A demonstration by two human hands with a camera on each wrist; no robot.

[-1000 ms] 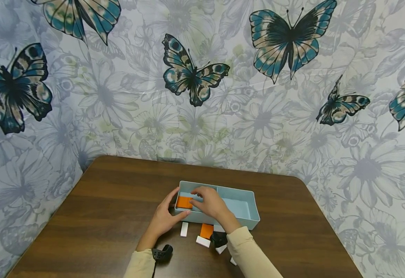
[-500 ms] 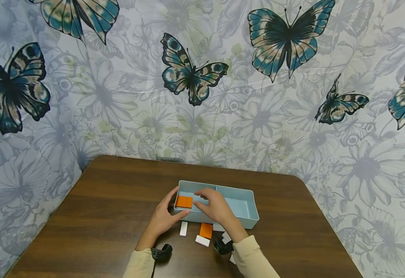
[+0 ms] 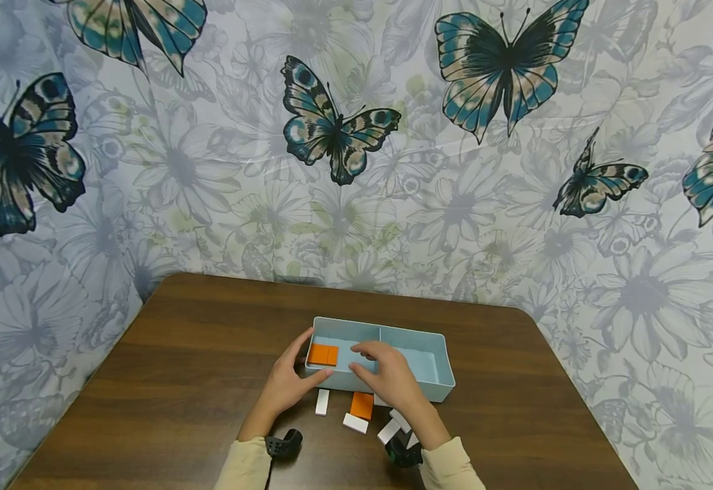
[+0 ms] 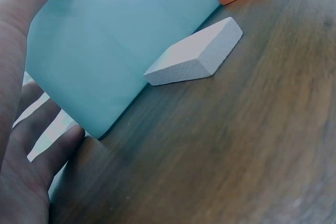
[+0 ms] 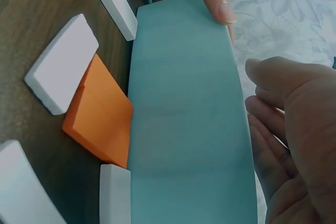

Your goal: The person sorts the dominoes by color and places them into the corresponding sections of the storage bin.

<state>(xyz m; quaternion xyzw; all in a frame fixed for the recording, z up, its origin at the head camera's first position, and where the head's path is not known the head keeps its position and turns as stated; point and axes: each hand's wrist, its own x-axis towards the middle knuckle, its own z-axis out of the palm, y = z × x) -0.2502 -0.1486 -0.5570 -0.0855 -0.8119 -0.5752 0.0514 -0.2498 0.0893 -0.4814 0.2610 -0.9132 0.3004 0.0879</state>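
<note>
A light blue box with a divider stands on the table. My left hand grips its left end, thumb at the near rim and fingers around the end wall. Two orange blocks lie side by side against the left end of the left compartment. Over the middle of the box, my right hand hovers with loosely bent fingers, thumb and fingertips apart and nothing between them. The right wrist view shows its thumb beyond the box's rim. The right compartment shows bare floor.
In front of the box lie a white block, an orange block with another white block against it, and several more white blocks by the right wrist. The brown table meets a butterfly-print cloth behind.
My right hand has drawn back from the orange blocks, moving right and nearer, uncovering them and some white blocks on the table. My left hand has kept its place on the box.
</note>
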